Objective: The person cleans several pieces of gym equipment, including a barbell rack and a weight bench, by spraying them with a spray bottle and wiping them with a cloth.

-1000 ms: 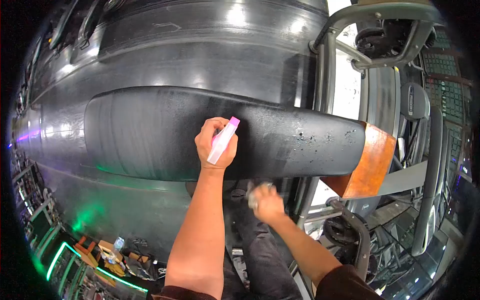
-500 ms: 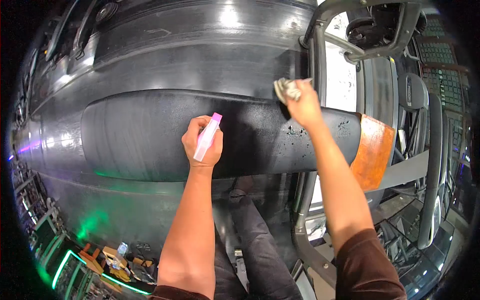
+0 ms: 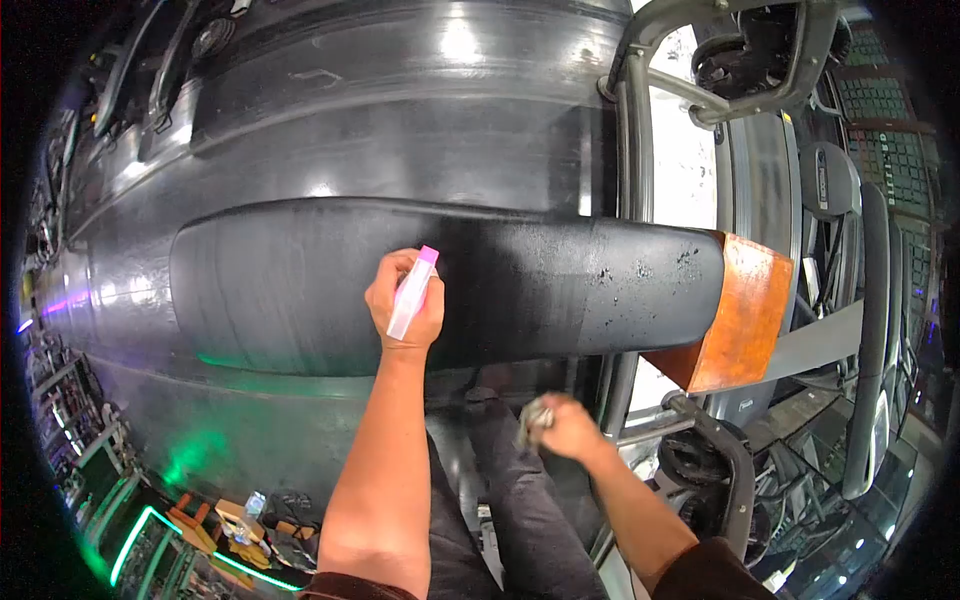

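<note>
My left hand (image 3: pixel 408 300) is closed around a translucent bottle with a pink top (image 3: pixel 413 292), held over the middle of a long black padded bench (image 3: pixel 520 280). Dark wet spots dot the bench's right part. My right hand (image 3: pixel 568 428) grips a crumpled, light-coloured cloth (image 3: pixel 534 424). It is below the bench's near edge, above my legs, and clear of the pad.
An orange-brown wooden block (image 3: pixel 740 312) stands at the bench's right end. Beyond it are a metal frame (image 3: pixel 634 130) and exercise machines. Dark flooring (image 3: pixel 400 130) surrounds the bench. Wooden items (image 3: pixel 240 525) and a green light strip lie at lower left.
My right hand has come down with the cloth from the bench's far edge to below its near edge. My left hand has barely moved with the bottle.
</note>
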Tool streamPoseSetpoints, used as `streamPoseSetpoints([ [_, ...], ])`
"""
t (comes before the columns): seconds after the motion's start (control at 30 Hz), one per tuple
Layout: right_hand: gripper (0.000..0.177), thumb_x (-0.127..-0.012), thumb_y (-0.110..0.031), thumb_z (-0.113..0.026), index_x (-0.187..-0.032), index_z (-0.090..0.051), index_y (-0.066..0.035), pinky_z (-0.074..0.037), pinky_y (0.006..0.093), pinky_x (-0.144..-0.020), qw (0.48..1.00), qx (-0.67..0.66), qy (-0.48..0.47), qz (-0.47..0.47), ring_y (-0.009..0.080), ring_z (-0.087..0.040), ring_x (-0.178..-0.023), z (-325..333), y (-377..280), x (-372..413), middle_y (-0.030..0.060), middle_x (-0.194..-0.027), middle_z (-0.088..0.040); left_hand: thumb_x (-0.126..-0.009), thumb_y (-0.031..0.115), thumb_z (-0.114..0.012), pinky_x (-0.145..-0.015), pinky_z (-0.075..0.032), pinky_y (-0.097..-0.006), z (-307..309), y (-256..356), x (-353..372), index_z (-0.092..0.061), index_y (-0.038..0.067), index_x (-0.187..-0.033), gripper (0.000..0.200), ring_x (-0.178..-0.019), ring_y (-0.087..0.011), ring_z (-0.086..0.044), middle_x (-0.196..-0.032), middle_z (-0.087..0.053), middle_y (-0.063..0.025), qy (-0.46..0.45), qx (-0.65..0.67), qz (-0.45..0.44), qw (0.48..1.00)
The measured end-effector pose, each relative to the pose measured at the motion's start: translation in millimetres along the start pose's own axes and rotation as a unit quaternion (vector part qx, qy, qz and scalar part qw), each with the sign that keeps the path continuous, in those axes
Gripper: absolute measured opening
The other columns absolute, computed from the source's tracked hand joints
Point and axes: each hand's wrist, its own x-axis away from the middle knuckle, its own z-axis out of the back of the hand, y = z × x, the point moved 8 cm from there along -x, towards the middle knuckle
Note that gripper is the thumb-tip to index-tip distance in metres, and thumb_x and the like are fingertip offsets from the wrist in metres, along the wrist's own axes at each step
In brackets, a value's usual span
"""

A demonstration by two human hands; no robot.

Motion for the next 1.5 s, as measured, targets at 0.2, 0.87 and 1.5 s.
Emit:
streamPoseSetpoints([
  [0.2, 0.025, -0.084, -0.013, -0.074, -0.106, -0.065, -0.004, -0.051, 0.0416, -0.084, 0.922, -0.073, 0.343, 0.166, 0.0324, -0.065, -0.095, 208.8, -85.5, -65.6, 0.0179, -0.102, -0.065, -0.09, 0.006, -0.064, -0.072, -0.054, -0.0308, -1.1, 1.5, 2.9, -0.063, -0.001, -0.096, 0.01, -0.077, -0.0199, -0.069, -0.086, -0.072, -0.0116, -0.014, -0.012, 0.01, 1.0],
  [0.87, 0.03, -0.082, -0.013, -0.074, -0.106, -0.06, -0.004, -0.051, 0.0393, -0.089, 0.988, -0.111, 0.101, -0.031, 0.0303, -0.065, -0.1, 50.5, 5.2, 3.5, 0.0153, -0.105, -0.065, -0.088, 0.007, -0.064, -0.073, -0.055, -0.0319, 7.1, -4.4, -4.1, -0.063, 0.0, -0.094, 0.009, -0.076, -0.0206, -0.069, -0.084, -0.071, -0.0114, -0.011, 0.004, 0.013, 1.0],
  [1.5, 0.061, -0.076, -0.02, -0.07, -0.132, -0.052, -0.007, -0.041, 0.0536, -0.108, 0.976, 0.191, 0.093, 0.052, 0.0493, -0.044, -0.128, -30.5, 98.1, 9.0, 0.0225, -0.137, -0.049, -0.086, 0.006, -0.066, -0.066, -0.055, -0.0343, -11.2, 18.0, 1.7, -0.061, 0.002, -0.091, 0.009, -0.07, -0.0279, -0.07, -0.083, -0.069, -0.013, -0.013, -0.087, -0.059, 0.994],
])
